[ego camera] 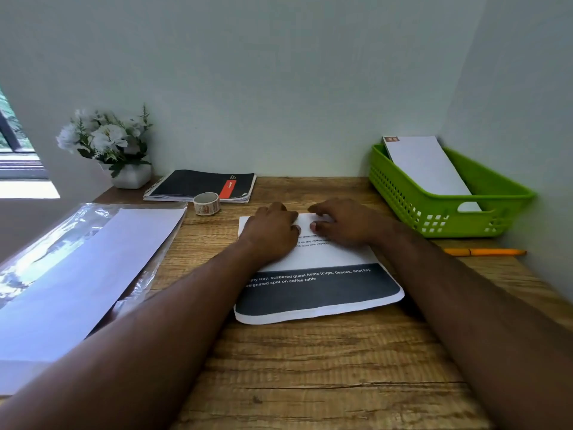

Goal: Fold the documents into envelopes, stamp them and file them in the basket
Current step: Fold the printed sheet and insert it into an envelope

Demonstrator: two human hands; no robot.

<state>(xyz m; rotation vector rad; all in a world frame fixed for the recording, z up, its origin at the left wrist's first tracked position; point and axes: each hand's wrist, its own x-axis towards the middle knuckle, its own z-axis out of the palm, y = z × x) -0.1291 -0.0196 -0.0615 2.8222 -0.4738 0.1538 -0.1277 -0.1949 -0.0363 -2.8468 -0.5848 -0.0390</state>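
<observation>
A printed document [319,290], white with a dark band of text, lies folded over on the wooden desk [310,367], its rounded fold toward me. My left hand [273,231] and my right hand [344,221] rest side by side on its far edge, fingers curled down onto the paper. A green plastic basket [440,212] stands at the right and holds one stamped white envelope [428,166]. A roll of stamps [206,203] sits just left of my left hand. A stack of white envelopes [93,274] in a clear wrapper lies at the left.
A black spiral notebook [201,185] lies at the back, with a white pot of flowers [108,144] to its left. An orange pen [483,252] lies in front of the basket. Walls close the desk at the back and right.
</observation>
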